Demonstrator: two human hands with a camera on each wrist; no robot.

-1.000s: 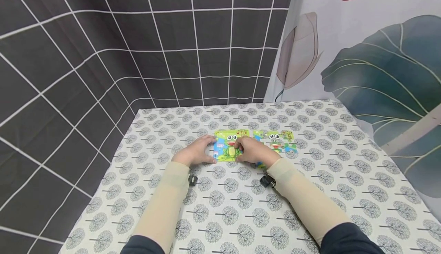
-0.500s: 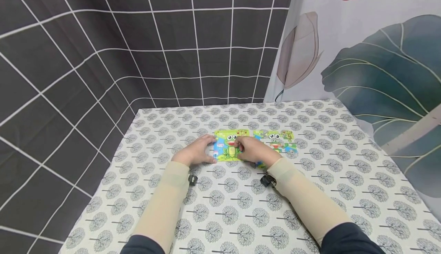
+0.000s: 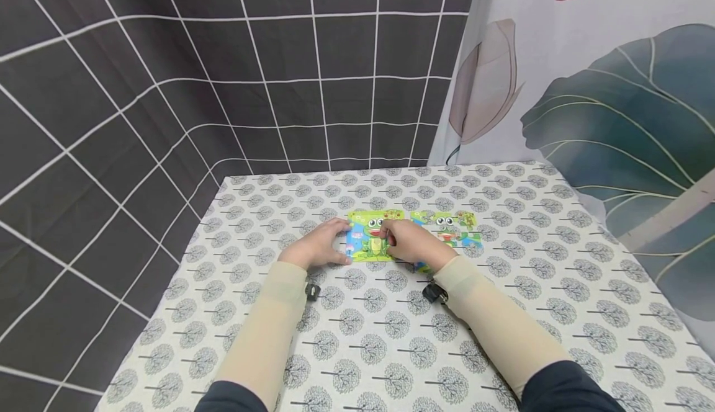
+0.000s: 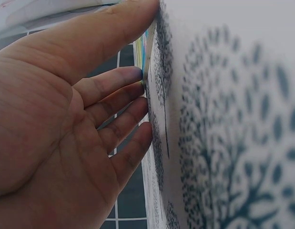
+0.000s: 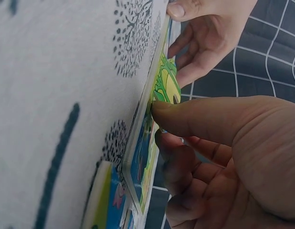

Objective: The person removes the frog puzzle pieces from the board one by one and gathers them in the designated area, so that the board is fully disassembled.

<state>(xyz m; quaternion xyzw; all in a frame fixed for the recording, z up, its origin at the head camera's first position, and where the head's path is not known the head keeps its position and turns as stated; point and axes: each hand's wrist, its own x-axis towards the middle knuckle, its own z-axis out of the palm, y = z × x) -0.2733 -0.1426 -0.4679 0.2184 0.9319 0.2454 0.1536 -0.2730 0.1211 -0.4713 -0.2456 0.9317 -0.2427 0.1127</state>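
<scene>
A frog jigsaw puzzle in a flat board lies on the table, in front of both hands. My left hand rests at its left edge, thumb at the near corner and fingers fairly straight, as the left wrist view also shows. With curled fingers, my right hand is over the right part of the board. In the right wrist view its thumb and index finger pinch the edge of a puzzle piece with green and yellow print, which stands slightly tilted up. The hand hides the board's right side in the head view.
Just right of the board, several frog puzzle pieces lie loosely grouped, partly behind the right hand. The table's tree-print cloth runs to a dark gridded curtain at the back and left. A printed white curtain hangs at the right.
My right thumb has drawn in slightly toward the curled fingers, and the green and yellow piece shows a little more. My left hand has stayed in place.
</scene>
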